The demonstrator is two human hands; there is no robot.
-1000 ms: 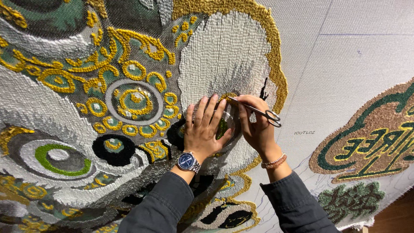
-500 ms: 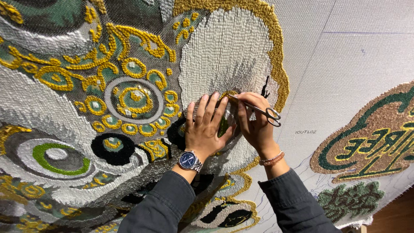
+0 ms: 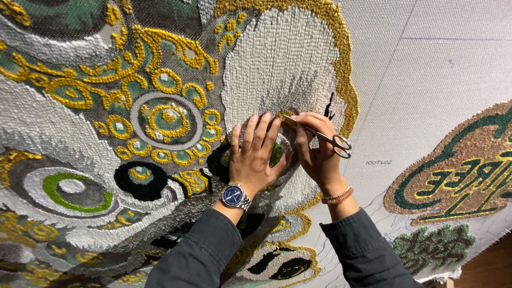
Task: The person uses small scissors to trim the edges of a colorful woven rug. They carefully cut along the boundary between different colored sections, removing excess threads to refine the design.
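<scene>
Two hands work at the middle of a large tufted rug (image 3: pixel 80 133) stretched upright on a pale backing cloth (image 3: pixel 426 69). At the far left the pile is dense: grey and white bands, a green ring, yellow loops and circles, all filled in. Next comes the left hand (image 3: pixel 255 157), with a blue-faced wristwatch (image 3: pixel 234 196) on its wrist; it lies flat on the yarn, its fingers close together and pressed on the pile, holding nothing. Just beside it, the right hand (image 3: pixel 317 154) has its fingers pinched on a pair of small silver scissors (image 3: pixel 320 136); the blades point left, the tips at a small yellow patch above the left fingertips, in the white oval edged with gold (image 3: pixel 282 64). I cannot tell whether the blades are apart. A beaded bracelet (image 3: pixel 337 196) sits on the right wrist.

Judging by coverage, the big figure on the left looks nearly fully tufted, and the work in hand seems to be trimming detail. Farther right the cloth is bare, with faint drawn lines, so much is unfilled there. At the right edge, a brown, green and yellow lettered motif (image 3: pixel 458 176) is tufted, with a small green patch (image 3: pixel 432 245) below.

No container shows anywhere in view.
</scene>
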